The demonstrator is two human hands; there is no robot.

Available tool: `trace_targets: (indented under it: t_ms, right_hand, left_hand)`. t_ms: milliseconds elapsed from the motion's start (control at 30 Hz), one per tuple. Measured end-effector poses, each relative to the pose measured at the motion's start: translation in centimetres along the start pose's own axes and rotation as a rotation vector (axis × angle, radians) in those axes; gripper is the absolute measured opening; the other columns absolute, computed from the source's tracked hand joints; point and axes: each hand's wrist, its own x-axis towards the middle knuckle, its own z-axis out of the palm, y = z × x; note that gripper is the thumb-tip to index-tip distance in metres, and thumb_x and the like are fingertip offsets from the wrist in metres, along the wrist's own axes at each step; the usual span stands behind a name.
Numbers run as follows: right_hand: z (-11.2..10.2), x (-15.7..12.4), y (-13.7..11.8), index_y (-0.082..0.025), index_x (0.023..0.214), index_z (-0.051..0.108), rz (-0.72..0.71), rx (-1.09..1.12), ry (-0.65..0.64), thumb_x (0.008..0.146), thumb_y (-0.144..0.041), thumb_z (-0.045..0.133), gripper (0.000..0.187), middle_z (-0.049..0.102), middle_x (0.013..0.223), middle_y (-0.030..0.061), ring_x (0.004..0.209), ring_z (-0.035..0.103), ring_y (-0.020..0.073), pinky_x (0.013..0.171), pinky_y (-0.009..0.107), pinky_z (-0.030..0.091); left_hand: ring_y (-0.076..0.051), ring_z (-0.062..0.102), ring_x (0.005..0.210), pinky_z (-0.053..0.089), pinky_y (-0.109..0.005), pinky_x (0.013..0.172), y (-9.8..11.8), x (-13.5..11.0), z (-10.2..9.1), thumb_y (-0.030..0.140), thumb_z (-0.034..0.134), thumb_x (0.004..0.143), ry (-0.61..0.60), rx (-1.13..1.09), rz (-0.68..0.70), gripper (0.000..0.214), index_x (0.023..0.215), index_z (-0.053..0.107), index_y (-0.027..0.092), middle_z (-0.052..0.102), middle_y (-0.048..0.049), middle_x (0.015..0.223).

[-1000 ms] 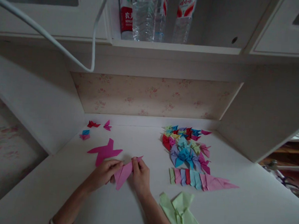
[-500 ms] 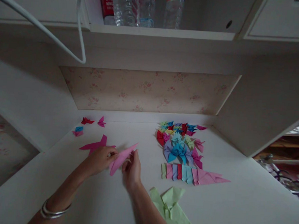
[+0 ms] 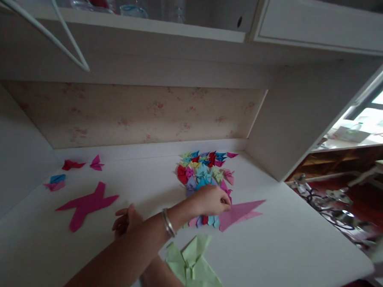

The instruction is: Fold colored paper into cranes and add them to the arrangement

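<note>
My left hand (image 3: 209, 200), with silver bangles (image 3: 169, 223) at the wrist, reaches across to the right. It pinches a pink pointed folded paper (image 3: 241, 212) at its left end, over a row of small folded papers (image 3: 203, 221) that the hand partly hides. Beneath the left forearm my right hand (image 3: 128, 221) rests near the table, fingers loosely curled and apart, holding nothing. To its left lies a magenta cross-shaped folded paper (image 3: 87, 206). A large light green origami piece (image 3: 193, 263) sits below the left wrist.
Many colourful origami pieces (image 3: 204, 172) cluster behind my left hand. Small red (image 3: 73, 165), magenta (image 3: 96, 163) and blue-and-pink (image 3: 56, 182) pieces lie at the far left. A shelf with plastic bottles (image 3: 173, 5) and a white cable (image 3: 64, 47) hang above the white table (image 3: 275, 255).
My left hand has carried the pink folded paper rightward to the row, crossing over my right arm. My right hand has let go of it. The view has turned right.
</note>
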Motion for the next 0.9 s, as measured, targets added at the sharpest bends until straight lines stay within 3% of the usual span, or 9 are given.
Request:
trace_targets:
  t_ms: [100, 200, 300, 400, 567, 700, 900]
  right_hand:
    - [0.0, 0.2, 0.0, -0.017, 0.067, 0.060, 0.124, 0.079, -0.016, 0.079, -0.071, 0.033, 0.062, 0.052, 0.044, 0.0000, 0.030, 0.038, 0.0101, 0.033, 0.023, 0.025]
    - [0.0, -0.1, 0.2, -0.017, 0.068, 0.060, 0.100, 0.069, -0.018, 0.083, -0.065, 0.032, 0.057, 0.052, 0.045, 0.0001, 0.029, 0.037, 0.0097, 0.033, 0.023, 0.021]
    - [0.0, -0.4, 0.2, -0.016, 0.070, 0.061, 0.006, 0.049, -0.009, 0.083, -0.063, 0.033, 0.056, 0.053, 0.046, 0.0005, 0.030, 0.037, 0.0092, 0.034, 0.023, 0.020]
    - [0.1, -0.6, 0.0, -0.017, 0.068, 0.061, 0.014, 0.038, -0.007, 0.083, -0.063, 0.034, 0.056, 0.052, 0.046, 0.0001, 0.030, 0.036, 0.0091, 0.034, 0.023, 0.021]
    - [0.3, -0.6, -0.3, -0.018, 0.067, 0.060, 0.033, 0.022, -0.013, 0.085, -0.059, 0.033, 0.052, 0.051, 0.046, -0.0007, 0.030, 0.036, 0.0088, 0.034, 0.023, 0.023]
    - [0.1, -0.4, -0.1, -0.017, 0.066, 0.060, 0.058, 0.011, -0.015, 0.087, -0.057, 0.034, 0.052, 0.051, 0.045, -0.0006, 0.030, 0.037, 0.0092, 0.034, 0.023, 0.023]
    - [-0.5, 0.9, 1.9, -0.017, 0.069, 0.061, 0.044, 0.015, -0.039, 0.082, -0.060, 0.042, 0.049, 0.053, 0.045, -0.0001, 0.034, 0.041, 0.0104, 0.036, 0.022, 0.026]
  left_hand:
    - [-0.019, 0.067, 0.074, 0.045, -0.024, 0.060, 1.0, 4.5, 2.9, 0.028, 0.063, 0.073, -0.078, 0.119, -0.001, 0.022, 0.089, 0.076, 0.022, 0.075, -0.0079, 0.085]
    - [-0.023, 0.067, 0.074, 0.046, -0.027, 0.058, 1.6, 7.3, 5.2, 0.027, 0.067, 0.069, -0.102, 0.163, -0.038, 0.020, 0.085, 0.076, 0.021, 0.075, -0.0114, 0.081]
    - [-0.027, 0.068, 0.077, 0.048, -0.031, 0.060, 1.7, 8.5, 6.5, 0.025, 0.067, 0.068, -0.100, 0.204, -0.068, 0.019, 0.083, 0.076, 0.017, 0.073, -0.0163, 0.082]
    - [-0.033, 0.068, 0.081, 0.050, -0.036, 0.062, 1.4, 8.8, 7.1, 0.020, 0.065, 0.068, -0.076, 0.234, -0.072, 0.020, 0.084, 0.075, 0.011, 0.072, -0.0220, 0.085]
    - [-0.035, 0.068, 0.082, 0.051, -0.039, 0.064, 1.2, 8.4, 7.1, 0.018, 0.059, 0.072, -0.027, 0.254, -0.065, 0.023, 0.086, 0.073, 0.007, 0.070, -0.0252, 0.086]
    - [-0.029, 0.067, 0.086, 0.050, -0.036, 0.069, 1.4, 6.8, 6.2, 0.021, 0.055, 0.076, 0.029, 0.237, -0.036, 0.025, 0.091, 0.073, 0.012, 0.071, -0.0210, 0.091]
    - [-0.019, 0.066, 0.079, 0.045, -0.025, 0.067, 0.1, -0.3, 1.2, 0.034, 0.046, 0.085, 0.207, 0.076, -0.066, 0.031, 0.089, 0.073, 0.021, 0.074, -0.0060, 0.085]
